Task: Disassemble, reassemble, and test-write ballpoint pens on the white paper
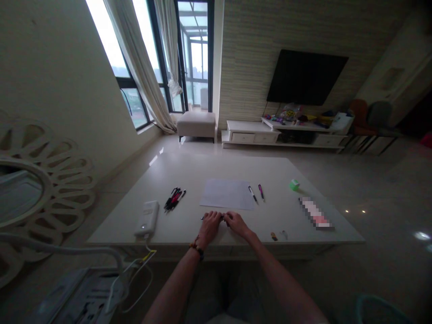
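Observation:
My left hand (211,225) is closed around a dark pen (202,218) near the table's front edge. One end of the pen sticks out to the left of the fingers. Close beside it, my right hand (236,222) pinches the pen's other end; the fingers cover most of that part. Just beyond both hands lies a white sheet of paper (224,193). Two pens, one black and white (253,194) and one dark with pink (261,192), rest by the sheet's right side. A pile of several black and red pens (174,200) sits to the left.
On the white table (189,168), a white power strip (148,219) with cables stands at left. A green roll (294,184), a blurred-out flat item (315,213) and a small brownish piece (274,236) are at right. A stool (196,124) and a TV cabinet (249,135) stand beyond.

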A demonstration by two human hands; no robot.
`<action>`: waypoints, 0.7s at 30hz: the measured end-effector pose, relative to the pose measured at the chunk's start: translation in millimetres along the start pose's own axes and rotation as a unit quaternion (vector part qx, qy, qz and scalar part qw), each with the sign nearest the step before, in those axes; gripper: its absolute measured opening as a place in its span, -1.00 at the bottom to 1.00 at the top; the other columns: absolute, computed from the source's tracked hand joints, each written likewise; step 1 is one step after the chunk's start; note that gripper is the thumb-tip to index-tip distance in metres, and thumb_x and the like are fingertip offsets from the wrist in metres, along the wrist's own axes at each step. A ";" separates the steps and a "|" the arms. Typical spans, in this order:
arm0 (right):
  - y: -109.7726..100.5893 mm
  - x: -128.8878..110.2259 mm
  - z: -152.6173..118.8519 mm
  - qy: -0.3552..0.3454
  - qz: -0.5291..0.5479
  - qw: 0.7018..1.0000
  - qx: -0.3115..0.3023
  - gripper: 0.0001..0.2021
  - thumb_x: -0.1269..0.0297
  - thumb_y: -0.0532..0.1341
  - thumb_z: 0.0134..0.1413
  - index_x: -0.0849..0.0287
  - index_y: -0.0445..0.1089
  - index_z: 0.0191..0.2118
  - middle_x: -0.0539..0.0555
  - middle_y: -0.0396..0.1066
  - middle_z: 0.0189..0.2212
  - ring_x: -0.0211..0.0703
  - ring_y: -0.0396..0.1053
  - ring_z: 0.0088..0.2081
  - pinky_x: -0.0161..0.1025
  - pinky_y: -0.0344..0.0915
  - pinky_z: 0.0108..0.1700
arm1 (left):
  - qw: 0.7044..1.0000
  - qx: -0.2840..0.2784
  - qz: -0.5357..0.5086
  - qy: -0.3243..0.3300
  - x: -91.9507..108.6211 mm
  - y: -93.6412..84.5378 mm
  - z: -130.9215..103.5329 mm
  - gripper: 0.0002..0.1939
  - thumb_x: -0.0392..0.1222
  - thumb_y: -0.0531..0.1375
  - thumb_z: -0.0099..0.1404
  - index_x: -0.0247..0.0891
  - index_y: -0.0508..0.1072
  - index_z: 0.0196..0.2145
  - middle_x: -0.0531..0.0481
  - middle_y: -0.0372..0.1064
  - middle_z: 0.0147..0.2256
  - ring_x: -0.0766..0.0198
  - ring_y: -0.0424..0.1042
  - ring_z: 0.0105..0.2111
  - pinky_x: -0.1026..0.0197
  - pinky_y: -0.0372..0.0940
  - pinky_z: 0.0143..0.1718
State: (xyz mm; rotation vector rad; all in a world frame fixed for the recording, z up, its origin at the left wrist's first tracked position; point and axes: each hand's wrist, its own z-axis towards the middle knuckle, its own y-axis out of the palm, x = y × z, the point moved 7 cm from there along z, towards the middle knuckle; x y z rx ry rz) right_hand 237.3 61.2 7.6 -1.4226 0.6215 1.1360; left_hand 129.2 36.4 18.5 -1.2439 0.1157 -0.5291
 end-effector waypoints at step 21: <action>7.4 -0.1 -1.9 0.008 0.000 1.000 0.018 -0.53 0.05 -0.11 0.14 0.19 0.22 -0.66 -0.06 0.10 -0.73 -0.29 0.10 -0.60 -0.33 0.02 -0.48 | 1.000 -0.003 -0.006 0.001 1.0 -1.7 0.3 -0.83 -0.24 -0.11 0.36 -0.23 0.25 -0.27 0.00 0.30 -0.31 0.26 0.23 -0.27 0.17 0.04 -0.20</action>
